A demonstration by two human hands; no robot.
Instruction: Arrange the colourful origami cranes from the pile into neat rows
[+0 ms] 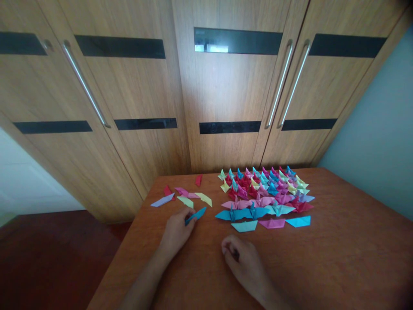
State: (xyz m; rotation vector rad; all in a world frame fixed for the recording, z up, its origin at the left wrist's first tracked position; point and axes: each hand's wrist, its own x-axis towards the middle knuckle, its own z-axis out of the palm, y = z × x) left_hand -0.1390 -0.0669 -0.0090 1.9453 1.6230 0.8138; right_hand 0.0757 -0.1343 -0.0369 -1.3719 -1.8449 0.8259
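My left hand rests on the wooden table and pinches a folded blue paper piece between its fingers. My right hand lies near the table's middle with its fingers curled into a loose fist, and nothing shows in it. Beyond the right hand sits a dense group of folded paper cranes in pink, blue, red, yellow and purple. Three flat folded pieces, teal, pink and blue, lie in a row just in front of that group.
Several loose folded papers lie at the table's far left: purple, red, pink, yellow-green, another red. Wooden wardrobe doors with long metal handles stand behind. The table's left edge drops to dark red floor.
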